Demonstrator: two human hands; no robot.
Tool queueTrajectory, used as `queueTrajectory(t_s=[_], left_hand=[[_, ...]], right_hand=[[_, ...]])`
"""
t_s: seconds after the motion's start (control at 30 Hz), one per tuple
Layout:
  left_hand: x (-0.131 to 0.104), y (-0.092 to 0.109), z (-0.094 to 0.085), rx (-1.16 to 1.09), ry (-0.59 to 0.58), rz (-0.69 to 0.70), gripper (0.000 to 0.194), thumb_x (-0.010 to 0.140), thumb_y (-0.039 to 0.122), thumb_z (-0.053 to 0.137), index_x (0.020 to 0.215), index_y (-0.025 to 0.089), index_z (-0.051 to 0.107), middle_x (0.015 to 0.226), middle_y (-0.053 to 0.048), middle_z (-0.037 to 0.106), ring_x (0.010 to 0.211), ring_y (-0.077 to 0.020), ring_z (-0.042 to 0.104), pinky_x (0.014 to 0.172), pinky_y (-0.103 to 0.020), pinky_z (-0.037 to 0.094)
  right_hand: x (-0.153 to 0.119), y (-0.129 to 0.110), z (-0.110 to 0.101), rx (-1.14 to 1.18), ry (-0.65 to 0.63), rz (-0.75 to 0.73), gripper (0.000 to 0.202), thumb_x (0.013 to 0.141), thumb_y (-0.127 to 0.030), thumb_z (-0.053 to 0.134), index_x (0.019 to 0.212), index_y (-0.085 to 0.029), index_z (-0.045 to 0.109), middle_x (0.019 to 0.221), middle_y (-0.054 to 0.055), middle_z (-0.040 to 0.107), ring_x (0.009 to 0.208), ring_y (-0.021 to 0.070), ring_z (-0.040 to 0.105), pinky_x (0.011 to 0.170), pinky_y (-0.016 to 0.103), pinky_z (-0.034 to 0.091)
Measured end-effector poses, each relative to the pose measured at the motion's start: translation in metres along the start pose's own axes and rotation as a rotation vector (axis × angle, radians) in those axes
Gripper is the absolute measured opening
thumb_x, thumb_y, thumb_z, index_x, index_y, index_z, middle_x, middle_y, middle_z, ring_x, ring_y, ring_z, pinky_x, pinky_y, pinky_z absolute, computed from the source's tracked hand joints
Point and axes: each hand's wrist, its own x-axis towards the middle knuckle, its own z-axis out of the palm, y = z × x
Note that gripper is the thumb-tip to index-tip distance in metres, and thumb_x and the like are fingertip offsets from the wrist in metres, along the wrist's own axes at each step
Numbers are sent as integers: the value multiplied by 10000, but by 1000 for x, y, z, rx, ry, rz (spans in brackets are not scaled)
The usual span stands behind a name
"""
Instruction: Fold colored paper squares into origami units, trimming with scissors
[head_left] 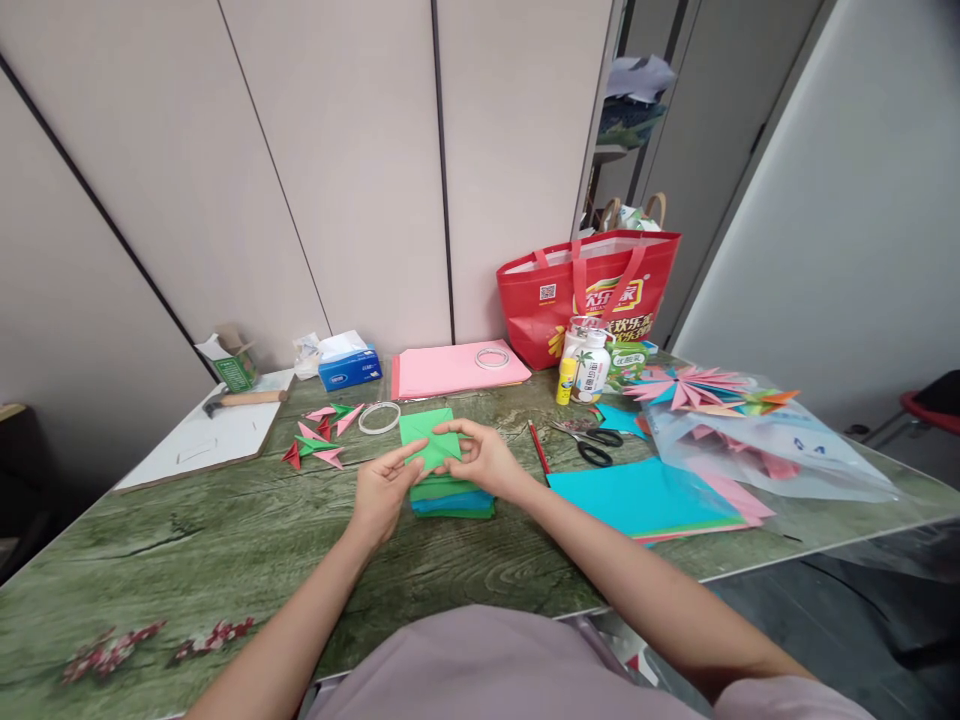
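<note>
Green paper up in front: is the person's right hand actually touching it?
Touching. The head view shows the right hand with fingers and thumb on the green paper at its right side.

The top [480, 668] is plain and dusty mauve. Its right sleeve [784, 698] is short, in the same muted colour.

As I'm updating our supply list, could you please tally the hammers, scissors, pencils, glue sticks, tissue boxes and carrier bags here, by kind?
Hammer with wooden handle: 1
Black-handled metal scissors: 1 pair
Slim red pencil: 1
Yellow glue stick: 1
Blue tissue box: 1
Large red carrier bag: 1
Total: 6
</note>
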Motion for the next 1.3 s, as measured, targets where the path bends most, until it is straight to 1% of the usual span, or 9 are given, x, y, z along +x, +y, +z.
queueTrajectory(t_s=[0.2, 0.33, 0.4, 0.47, 0.57, 0.7, 0.83, 1.1, 1.3], left_hand=[[0, 1, -2, 71, 33, 68, 335, 569, 263, 719, 881, 146, 686, 781, -39, 705, 634, -137, 617, 705, -294, 525], [1, 2, -4, 116, 49, 87, 352, 575, 280, 712, 897, 143, 681, 802, -44, 706, 634, -142, 616, 690, -293, 530], [1, 3, -5, 135, 64, 94, 369, 573, 295, 710, 908, 141, 678, 828, -52, 704, 650, -152, 620, 693, -299, 529], [0, 5, -5, 162, 67, 100, 383, 570, 306, 710, 913, 140, 677, 844, -59, 702, 667, -167, 626, 702, -309, 527], [-1, 6, -4, 197, 53, 105, 385, 569, 315, 708, 912, 143, 679, 840, -59, 703, 676, -180, 633, 706, -318, 527], [-2, 6, -3, 204, 29, 97, 387, 576, 326, 703, 918, 147, 679, 844, -58, 703, 681, -185, 639, 707, -320, 526], [-1, 3, -3, 188, 8, 89, 385, 590, 320, 695, 932, 147, 673, 840, -57, 703, 678, -177, 639, 714, -314, 522], [0, 3, -1, 119, 58, 76, 389, 566, 300, 714, 913, 128, 676, 813, -59, 703, 649, -155, 622, 699, -309, 529], [1, 3, -2, 82, 103, 84, 399, 545, 305, 727, 902, 136, 679, 804, -58, 702, 668, -164, 621, 714, -329, 525]], right_hand=[[2, 0, -7, -25, 97, -32, 377, 600, -175, 621, 964, -188, 522, 899, 9, 487, 579, 53, 537, 573, 207, 478], [3, -2, -10, -98, 80, -67, 367, 622, -169, 597, 979, -188, 515, 916, 13, 467, 601, 52, 527, 585, 209, 481], [3, -3, -9, -77, 65, -55, 378, 624, -168, 595, 988, -190, 499, 925, 17, 463, 617, 58, 532, 585, 211, 486], [2, -4, -8, -33, 63, -42, 408, 611, -169, 607, 997, -200, 476, 914, 14, 458, 633, 66, 525, 575, 208, 494], [1, -5, -3, -10, 62, -35, 443, 601, -161, 612, 1005, -226, 441, 792, -23, 447, 603, 69, 500, 548, 201, 499], [0, -3, 1, 9, 61, -32, 391, 623, -152, 579, 976, -234, 428, 664, -60, 396, 547, 70, 495, 540, 217, 507], [0, -1, 0, 27, 67, -54, 363, 623, -129, 552, 955, -226, 442, 681, -56, 401, 558, 67, 483, 564, 241, 525], [1, -1, -5, 71, 5, -29, 355, 611, -96, 541, 940, -211, 473, 671, -60, 433, 575, 61, 514, 632, 249, 529], [4, -3, -7, 133, -10, -2, 310, 617, -121, 540, 913, -199, 497, 754, -35, 515, 647, 92, 601, 659, 279, 534]])
